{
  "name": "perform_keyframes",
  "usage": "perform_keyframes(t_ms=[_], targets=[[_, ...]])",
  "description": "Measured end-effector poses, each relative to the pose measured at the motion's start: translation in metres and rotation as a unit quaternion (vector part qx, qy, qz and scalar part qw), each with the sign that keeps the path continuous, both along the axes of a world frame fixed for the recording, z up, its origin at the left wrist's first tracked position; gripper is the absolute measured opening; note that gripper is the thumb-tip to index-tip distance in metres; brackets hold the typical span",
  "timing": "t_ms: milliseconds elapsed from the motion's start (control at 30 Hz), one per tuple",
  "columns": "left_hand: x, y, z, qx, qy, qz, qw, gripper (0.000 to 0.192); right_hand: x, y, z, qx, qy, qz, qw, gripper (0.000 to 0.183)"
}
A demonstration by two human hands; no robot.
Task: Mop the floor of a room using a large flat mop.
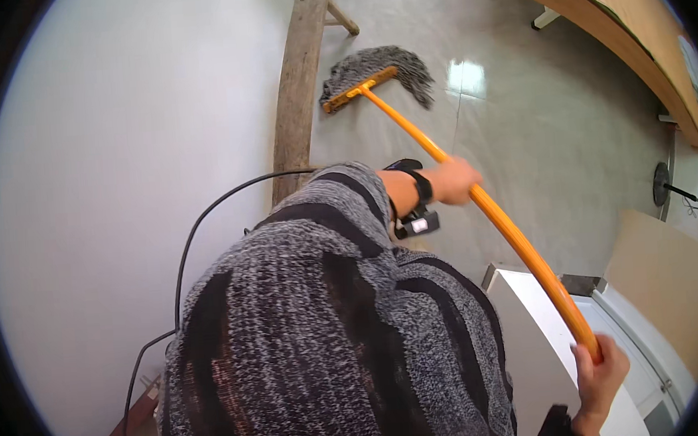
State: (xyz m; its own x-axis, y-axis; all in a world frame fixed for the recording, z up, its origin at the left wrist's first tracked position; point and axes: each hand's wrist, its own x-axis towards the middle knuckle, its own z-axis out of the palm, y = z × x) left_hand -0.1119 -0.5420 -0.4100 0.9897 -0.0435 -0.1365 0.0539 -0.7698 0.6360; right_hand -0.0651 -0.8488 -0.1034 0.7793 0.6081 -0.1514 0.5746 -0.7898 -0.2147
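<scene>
A floor mop with grey strands (378, 63) lies spread on the tiled floor beside the wooden bench. Its orange handle (521, 246) runs down to the right and looks bent by the lens. My left hand (457, 181) is closed around the handle's middle, with a black strap and device at the wrist. At the lower right, my right hand (601, 370) grips the top end of the handle, and a black device sits at that wrist too.
A narrow wooden bench (299, 83) stands along the pale wall at left. A curved wooden desk (619, 33) is at the upper right. A round black stand base (660, 184), a tan board (667, 282) and white furniture (528, 303) are on the right. A black cable (186, 252) loops at left.
</scene>
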Motion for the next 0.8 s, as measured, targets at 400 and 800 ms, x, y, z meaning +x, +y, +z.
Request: perform_keyframes(t_ms=[400, 800], targets=[[-0.030, 0.033, -0.033, 0.148, 0.194, -0.084, 0.966, 0.012, -0.040, 0.015, -0.062, -0.018, 0.056, 0.062, 0.996, 0.034], [0.044, -0.129, 0.073, -0.126, 0.067, -0.259, 0.955, 0.020, -0.060, -0.010, 0.144, -0.339, 0.049, -0.448, 0.826, 0.031]])
